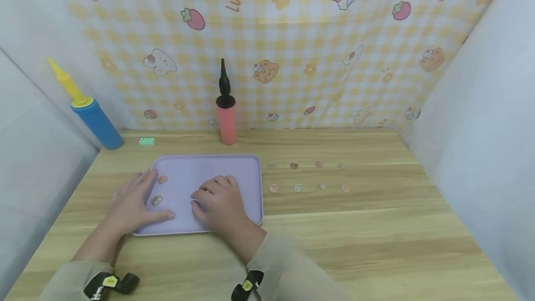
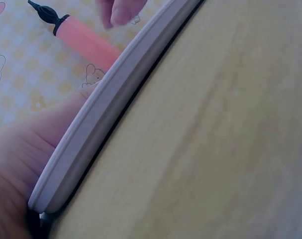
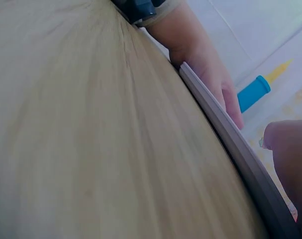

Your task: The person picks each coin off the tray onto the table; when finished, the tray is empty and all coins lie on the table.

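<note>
A lilac tray (image 1: 179, 219) lies on the table. My left hand (image 1: 133, 203) rests over its left edge, thumb and fingers spread around two coins on the tray: a copper coin (image 1: 162, 179) and a duller silvery coin (image 1: 156, 200). Above the middle of the tray is my right hand (image 1: 221, 202), fingers curled. In the right wrist view a small silvery coin (image 3: 262, 143) shows at its fingertips, pinched and mostly hidden. To the right of the tray, several copper and silver coins (image 1: 298, 188) lie in two rows.
A pink balloon pump (image 1: 227, 124) with a black nozzle stands behind the tray. At the back left, a blue and yellow pump (image 1: 99, 123) leans near a green toy brick (image 1: 146, 141). A yellow checked cloth (image 1: 292, 36) hangs behind; white sheets flank the table.
</note>
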The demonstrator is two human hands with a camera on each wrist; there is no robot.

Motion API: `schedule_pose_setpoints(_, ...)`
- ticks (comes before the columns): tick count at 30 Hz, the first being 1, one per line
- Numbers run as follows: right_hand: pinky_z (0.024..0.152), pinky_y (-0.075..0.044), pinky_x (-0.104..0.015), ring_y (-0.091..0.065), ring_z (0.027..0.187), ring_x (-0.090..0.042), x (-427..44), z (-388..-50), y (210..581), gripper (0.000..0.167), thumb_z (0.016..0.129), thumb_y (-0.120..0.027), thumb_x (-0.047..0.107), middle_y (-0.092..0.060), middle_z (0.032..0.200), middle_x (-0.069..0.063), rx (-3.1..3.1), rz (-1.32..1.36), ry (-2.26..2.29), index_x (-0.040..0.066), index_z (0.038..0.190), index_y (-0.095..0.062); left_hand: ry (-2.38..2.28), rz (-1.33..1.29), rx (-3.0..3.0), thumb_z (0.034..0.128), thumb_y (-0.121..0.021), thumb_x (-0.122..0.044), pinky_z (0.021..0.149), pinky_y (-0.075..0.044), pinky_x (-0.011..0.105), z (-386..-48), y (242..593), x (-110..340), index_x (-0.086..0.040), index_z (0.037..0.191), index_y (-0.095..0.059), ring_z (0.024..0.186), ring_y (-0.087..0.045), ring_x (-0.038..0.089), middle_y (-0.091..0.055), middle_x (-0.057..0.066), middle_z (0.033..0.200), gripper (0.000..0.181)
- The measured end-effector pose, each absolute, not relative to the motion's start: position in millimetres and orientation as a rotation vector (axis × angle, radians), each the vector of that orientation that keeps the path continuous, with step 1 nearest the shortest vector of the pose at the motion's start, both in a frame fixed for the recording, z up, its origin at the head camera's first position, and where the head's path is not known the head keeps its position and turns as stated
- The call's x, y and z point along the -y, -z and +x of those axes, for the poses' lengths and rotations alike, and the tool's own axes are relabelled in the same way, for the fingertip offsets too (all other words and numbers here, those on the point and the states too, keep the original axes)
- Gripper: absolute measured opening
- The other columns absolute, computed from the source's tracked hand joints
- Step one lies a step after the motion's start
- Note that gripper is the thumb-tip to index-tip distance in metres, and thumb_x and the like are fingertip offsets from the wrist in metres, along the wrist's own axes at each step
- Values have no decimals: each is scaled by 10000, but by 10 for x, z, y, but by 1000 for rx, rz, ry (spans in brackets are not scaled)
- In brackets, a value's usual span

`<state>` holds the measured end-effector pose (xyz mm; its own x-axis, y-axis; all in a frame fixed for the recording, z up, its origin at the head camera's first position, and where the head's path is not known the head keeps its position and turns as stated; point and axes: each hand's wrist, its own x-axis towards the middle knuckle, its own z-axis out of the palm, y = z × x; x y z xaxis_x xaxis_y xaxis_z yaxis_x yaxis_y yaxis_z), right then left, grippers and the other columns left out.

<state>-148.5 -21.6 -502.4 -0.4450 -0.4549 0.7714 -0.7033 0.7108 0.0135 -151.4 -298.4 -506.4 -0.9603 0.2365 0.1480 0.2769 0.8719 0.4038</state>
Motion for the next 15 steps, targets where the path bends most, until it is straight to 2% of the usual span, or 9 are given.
schedule_pose_setpoints(7,831,-490,-312,-656,933,-104,394,-1430,5017,78,902,-778,301,-738,944,142,2239,852,-394,308,934,-849,640,-398,2967,655,-921,-716,1066,-194,861,-1519,5071,2988,29,1682,-180,1435,-283,668,-290,341,1673,1469)
schedule_pose_setpoints(15,825,-501,-280,-655,959,-91,442,-1438,4996,117,929,-769,300,-746,992,147,2338,873,-395,310,1015,-848,634,-382,3009,659,-923,-704,1077,-165,863,-1516,5039,2979,56,1673,-152,1461,-234,666,-227,334,1699,1483)
